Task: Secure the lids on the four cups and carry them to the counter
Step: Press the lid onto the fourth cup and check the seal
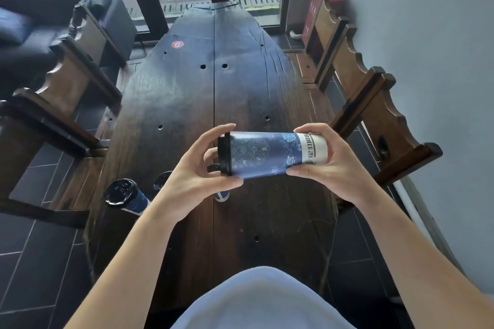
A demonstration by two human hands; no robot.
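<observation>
I hold a blue patterned paper cup (267, 153) sideways above the dark wooden table (213, 93). Its black lid (224, 154) points left and its white base points right. My left hand (197, 181) wraps the lid end, thumb under and fingers over the rim. My right hand (331, 165) grips the white base. A second blue cup with a black lid (125, 195) stands at the table's left edge. Behind my left hand I see part of another black lid (161, 180) and the bottom of a cup (222, 196), both mostly hidden.
Wooden benches with carved backs run along the left (66, 93) and right (374, 104) sides of the table. A dark cushioned seat (40, 29) is at the far left. A glass door with dark frames is beyond the table. The wall is close on the right.
</observation>
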